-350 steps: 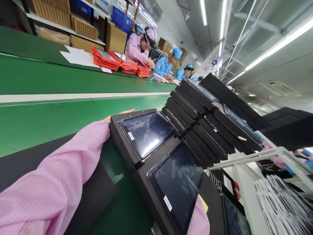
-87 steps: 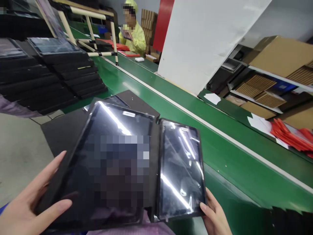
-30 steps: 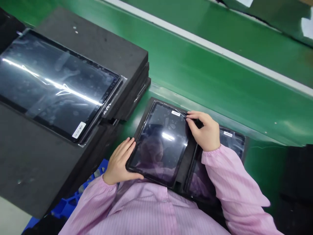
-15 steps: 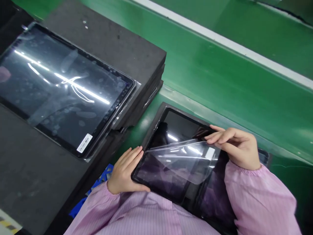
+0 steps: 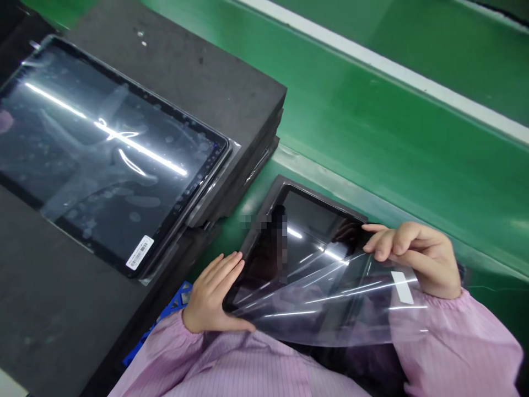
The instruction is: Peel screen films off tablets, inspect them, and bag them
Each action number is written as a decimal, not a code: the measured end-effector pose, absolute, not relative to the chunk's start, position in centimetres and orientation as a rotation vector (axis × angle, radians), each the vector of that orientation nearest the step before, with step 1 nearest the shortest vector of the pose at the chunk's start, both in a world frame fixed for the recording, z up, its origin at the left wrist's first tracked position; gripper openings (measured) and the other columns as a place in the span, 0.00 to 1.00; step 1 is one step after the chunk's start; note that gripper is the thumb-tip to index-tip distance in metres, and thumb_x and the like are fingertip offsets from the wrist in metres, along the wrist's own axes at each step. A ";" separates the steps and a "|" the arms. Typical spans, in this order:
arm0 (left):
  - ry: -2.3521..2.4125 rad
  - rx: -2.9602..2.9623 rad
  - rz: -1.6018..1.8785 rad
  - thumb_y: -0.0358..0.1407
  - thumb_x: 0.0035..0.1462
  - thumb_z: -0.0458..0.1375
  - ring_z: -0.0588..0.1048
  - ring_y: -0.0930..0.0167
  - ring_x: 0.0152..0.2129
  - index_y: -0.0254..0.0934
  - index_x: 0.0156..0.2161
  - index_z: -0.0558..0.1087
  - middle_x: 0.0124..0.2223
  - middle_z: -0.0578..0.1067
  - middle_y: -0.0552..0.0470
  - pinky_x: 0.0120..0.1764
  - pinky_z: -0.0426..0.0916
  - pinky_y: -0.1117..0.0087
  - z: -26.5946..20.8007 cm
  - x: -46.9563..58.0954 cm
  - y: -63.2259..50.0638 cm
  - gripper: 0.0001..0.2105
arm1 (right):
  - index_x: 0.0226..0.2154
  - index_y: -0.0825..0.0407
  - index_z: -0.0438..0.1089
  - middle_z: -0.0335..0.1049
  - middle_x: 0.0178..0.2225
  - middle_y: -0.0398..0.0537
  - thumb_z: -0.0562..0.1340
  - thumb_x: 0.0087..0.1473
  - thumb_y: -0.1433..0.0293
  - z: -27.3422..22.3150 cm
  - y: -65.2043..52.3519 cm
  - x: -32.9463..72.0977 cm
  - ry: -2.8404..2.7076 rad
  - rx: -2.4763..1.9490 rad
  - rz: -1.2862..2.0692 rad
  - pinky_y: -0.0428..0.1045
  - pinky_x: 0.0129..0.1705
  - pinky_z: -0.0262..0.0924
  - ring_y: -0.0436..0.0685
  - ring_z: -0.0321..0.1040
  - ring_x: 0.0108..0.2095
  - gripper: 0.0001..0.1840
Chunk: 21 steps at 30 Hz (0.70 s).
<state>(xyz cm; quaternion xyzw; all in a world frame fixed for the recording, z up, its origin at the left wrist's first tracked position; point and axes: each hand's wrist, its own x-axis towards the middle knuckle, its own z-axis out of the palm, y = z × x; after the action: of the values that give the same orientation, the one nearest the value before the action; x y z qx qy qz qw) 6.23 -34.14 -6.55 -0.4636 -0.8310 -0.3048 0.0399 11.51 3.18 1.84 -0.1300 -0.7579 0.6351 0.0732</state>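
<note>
A dark-screened tablet [image 5: 314,212] lies in front of me on a grey foam sheet [image 5: 266,207]. My left hand [image 5: 212,298] holds its near left corner, fingers along the left edge and thumb along the near edge. Between thumb and fingers, my right hand [image 5: 417,253] pinches a corner of clear protective film [image 5: 330,306]. The film is lifted off the right part of the screen and slants down toward the left side, creased and shiny. On its raised part is a white label [image 5: 402,287].
At the left, a larger screen panel [image 5: 111,138] with a smudged film and a barcode label [image 5: 139,252] rests on stacked dark foam sheets [image 5: 231,82]. Behind is a green work surface [image 5: 372,143] with a pale strip [image 5: 351,55]. A blue plastic lattice [image 5: 176,303] shows below my left hand.
My right hand has moved to the right and slightly nearer, drawing the film with it. More of the screen is uncovered, and the film's label has shifted right. My left hand stays at the corner.
</note>
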 end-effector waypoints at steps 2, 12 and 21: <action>-2.539 -1.419 -0.915 0.70 0.53 0.51 0.78 0.53 0.50 0.30 0.71 0.51 0.55 0.76 0.34 0.55 0.72 0.53 -6.5 6.2 -34.1 0.54 | 0.17 0.47 0.66 0.72 0.15 0.42 0.74 0.45 0.61 1.8 3.3 11.6 -2.273 -0.364 1.935 0.61 0.48 0.71 0.57 0.75 0.21 0.19; -2.483 -1.443 -0.799 0.69 0.56 0.47 0.78 0.53 0.49 0.27 0.71 0.51 0.52 0.77 0.31 0.51 0.73 0.53 -6.6 6.3 -34.2 0.52 | 0.20 0.49 0.65 0.74 0.16 0.40 0.69 0.51 0.65 1.7 3.9 12.0 -2.204 -0.178 2.126 0.59 0.51 0.69 0.55 0.75 0.23 0.16; -2.484 -1.462 -0.828 0.64 0.57 0.54 0.76 0.51 0.51 0.29 0.72 0.51 0.59 0.73 0.32 0.53 0.72 0.52 -7.0 6.7 -34.7 0.50 | 0.20 0.50 0.63 0.74 0.17 0.39 0.67 0.52 0.69 1.6 4.6 13.1 -2.218 0.011 2.346 0.58 0.54 0.68 0.52 0.75 0.23 0.15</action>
<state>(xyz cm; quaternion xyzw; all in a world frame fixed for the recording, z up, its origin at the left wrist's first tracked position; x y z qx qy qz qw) 6.67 -34.66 -7.00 -0.4863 -0.8262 -0.2754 0.0713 13.10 4.58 1.65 0.0033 -0.6864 0.7259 -0.0433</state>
